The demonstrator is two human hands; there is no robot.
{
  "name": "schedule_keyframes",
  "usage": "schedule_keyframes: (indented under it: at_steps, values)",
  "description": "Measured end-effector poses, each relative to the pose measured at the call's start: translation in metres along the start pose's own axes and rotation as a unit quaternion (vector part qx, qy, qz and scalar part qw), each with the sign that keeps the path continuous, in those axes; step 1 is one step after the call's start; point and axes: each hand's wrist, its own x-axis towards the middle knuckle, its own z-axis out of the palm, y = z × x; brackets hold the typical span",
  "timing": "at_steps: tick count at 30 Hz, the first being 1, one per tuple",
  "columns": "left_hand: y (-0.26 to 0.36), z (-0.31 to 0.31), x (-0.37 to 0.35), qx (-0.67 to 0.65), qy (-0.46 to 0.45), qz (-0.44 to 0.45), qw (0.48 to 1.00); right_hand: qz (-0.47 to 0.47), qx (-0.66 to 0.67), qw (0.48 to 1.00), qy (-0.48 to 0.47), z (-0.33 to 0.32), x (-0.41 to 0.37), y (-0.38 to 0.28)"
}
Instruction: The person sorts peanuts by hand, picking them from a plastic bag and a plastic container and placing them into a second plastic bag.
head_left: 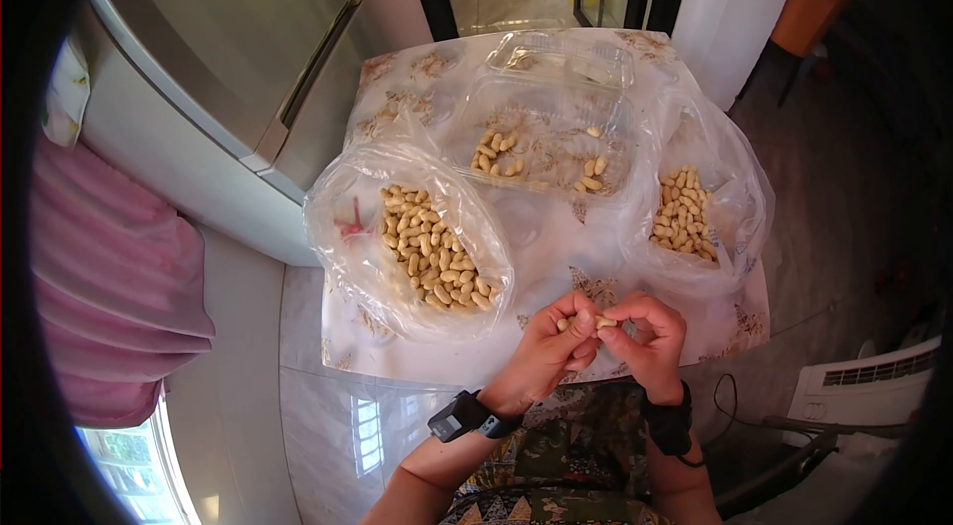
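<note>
My left hand (562, 338) and my right hand (645, 331) meet above the table's front edge, fingers pinched together. A peanut (605, 323) in its shell is gripped between the fingertips of my right hand. Another pale peanut (564, 325) shows at the fingers of my left hand. To the left of my hands lies an open clear plastic bag (342, 277) holding a large heap of peanuts (434, 252). On the right, a second plastic bag (730, 267) contains a smaller pile of peanuts (683, 215).
A clear plastic container (541, 163) with several peanuts in two groups sits behind the bags, its lid part (561, 59) at the far edge. The patterned table (556, 237) borders a refrigerator (228, 39) at left. An orange chair (809, 9) stands beyond, right.
</note>
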Motion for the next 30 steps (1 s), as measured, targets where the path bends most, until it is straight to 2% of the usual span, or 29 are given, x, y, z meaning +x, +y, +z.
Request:
schedule_keyframes:
  at_steps: [7,16,26,30]
  values:
    - [0.004,0.007,0.001,0.010,0.035,-0.009,0.999,0.043,0.005,0.998,0.044,-0.001,-0.004,0.002]
    - [0.003,0.010,0.002,-0.003,0.033,0.017,0.999,0.011,-0.002,1.000,0.025,0.000,0.000,0.002]
    - [0.001,0.007,0.004,0.043,0.007,0.035,0.998,0.021,-0.007,0.999,0.024,-0.001,0.000,0.004]
    - [0.005,0.009,0.004,-0.001,0.051,0.010,0.999,0.047,0.023,0.998,0.028,0.001,0.000,0.004]
